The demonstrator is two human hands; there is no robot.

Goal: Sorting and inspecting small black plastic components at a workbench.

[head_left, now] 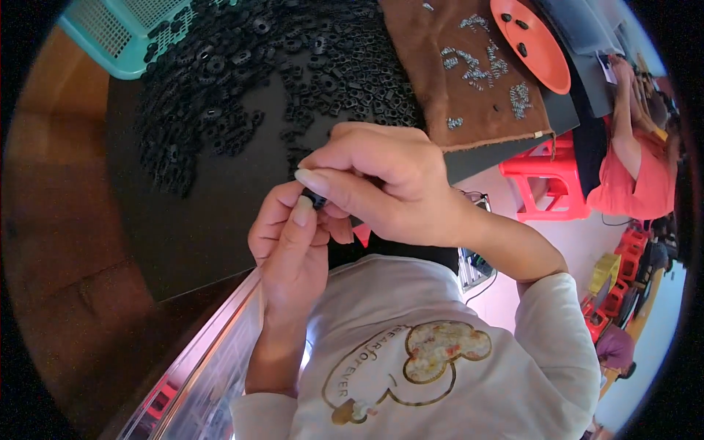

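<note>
Near the table edge, in front of my body, both hands meet around a small black plastic piece (315, 198) that looks like a cord-lock part. My left hand (288, 238) pinches it from below between thumb and fingers. My right hand (389, 180) closes over it from above, its thumb pressed at the piece. Most of the piece is hidden by my fingers. Beyond my hands lies a wide heap of loose black plastic parts (235, 66), some with oval holes. To the right, several small metal springs (473, 70) lie scattered on a brown cloth (418, 44).
An orange oval plate (546, 62) with a few black pieces sits at the cloth's far right. A teal plastic basket (110, 44) stands at the far left. Right of the dark table (198, 242) are a red stool (550, 176) and another person in a red top (638, 183).
</note>
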